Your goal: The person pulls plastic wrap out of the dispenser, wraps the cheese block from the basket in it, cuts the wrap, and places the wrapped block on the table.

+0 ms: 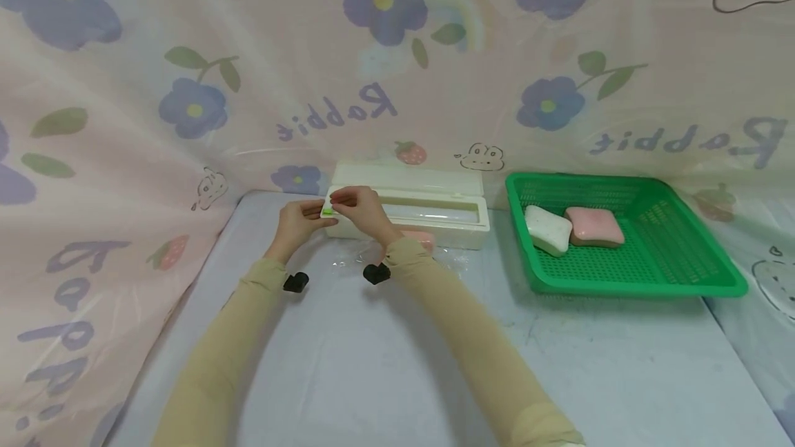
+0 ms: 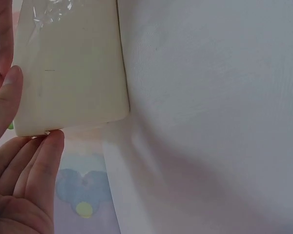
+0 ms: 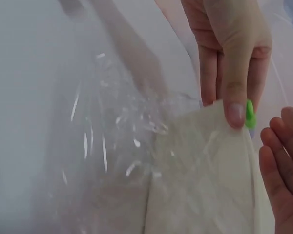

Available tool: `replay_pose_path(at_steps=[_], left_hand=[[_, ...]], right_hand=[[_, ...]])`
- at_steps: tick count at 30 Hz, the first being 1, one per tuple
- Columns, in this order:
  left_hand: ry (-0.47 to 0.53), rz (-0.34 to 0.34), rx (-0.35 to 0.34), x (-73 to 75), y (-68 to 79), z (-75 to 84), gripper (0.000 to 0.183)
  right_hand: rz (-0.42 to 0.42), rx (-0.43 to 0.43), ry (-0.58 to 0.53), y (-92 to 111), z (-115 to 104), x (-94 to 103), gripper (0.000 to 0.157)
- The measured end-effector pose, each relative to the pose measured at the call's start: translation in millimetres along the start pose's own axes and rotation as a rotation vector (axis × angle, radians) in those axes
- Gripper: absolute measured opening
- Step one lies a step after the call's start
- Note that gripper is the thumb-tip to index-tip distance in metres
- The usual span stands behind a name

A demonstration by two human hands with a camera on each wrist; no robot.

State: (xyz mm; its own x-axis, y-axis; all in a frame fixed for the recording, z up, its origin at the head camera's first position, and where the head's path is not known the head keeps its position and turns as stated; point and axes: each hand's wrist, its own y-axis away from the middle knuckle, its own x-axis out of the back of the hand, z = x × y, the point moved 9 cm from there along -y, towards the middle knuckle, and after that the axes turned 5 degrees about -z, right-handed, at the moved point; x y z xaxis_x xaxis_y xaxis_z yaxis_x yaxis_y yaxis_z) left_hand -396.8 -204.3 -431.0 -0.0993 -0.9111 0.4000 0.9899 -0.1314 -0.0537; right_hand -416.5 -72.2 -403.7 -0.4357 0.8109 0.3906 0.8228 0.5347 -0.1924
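Note:
A cream cling film dispenser (image 1: 459, 237) stands with its lid raised, a roll lying inside. My left hand (image 1: 293, 227) holds its left end, thumb (image 3: 235, 105) on the front wall and fingers at the end face. Beside that thumb shows a small green slider (image 3: 250, 115). Over the same end hovers my right hand (image 1: 365, 214), its fingers loosely bent with nothing visible between them. Clear film (image 3: 122, 141) hangs down the dispenser's front onto the table. A pink soap bar (image 1: 424, 238) lies in front of the dispenser, partly hidden by my right forearm.
To the right stands a green plastic basket (image 1: 640, 287) containing a white soap bar (image 1: 548, 230) and a pink soap bar (image 1: 594, 226). A patterned curtain (image 1: 447, 88) rises behind the white-covered table (image 1: 348, 364) and along its left side.

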Motion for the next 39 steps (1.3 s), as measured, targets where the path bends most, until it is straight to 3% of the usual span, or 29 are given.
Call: replay_pose_path(at_steps=[6, 16, 27, 39], left_hand=[[0.027, 0.001, -0.011, 1.4, 1.0, -0.4, 0.053], [-0.014, 0.021, 0.009, 4.0, -1.2, -3.7, 0.053], [-0.027, 0.021, 0.021, 4.3, -2.5, -3.9, 0.055], [0.001, -0.009, 0.024, 2.7, -4.5, -6.1, 0.057]], right_hand=[[0.029, -0.017, 0.04, -3.1, -0.4, -10.4, 0.02], [0.034, -0.084, 0.091, -4.6, 0.6, -16.0, 0.018], [0.021, -0.049, 0.225, -4.7, -7.5, -12.5, 0.02], [-0.041, -0.024, 0.313, 0.0, 0.8, -2.1, 0.017]])
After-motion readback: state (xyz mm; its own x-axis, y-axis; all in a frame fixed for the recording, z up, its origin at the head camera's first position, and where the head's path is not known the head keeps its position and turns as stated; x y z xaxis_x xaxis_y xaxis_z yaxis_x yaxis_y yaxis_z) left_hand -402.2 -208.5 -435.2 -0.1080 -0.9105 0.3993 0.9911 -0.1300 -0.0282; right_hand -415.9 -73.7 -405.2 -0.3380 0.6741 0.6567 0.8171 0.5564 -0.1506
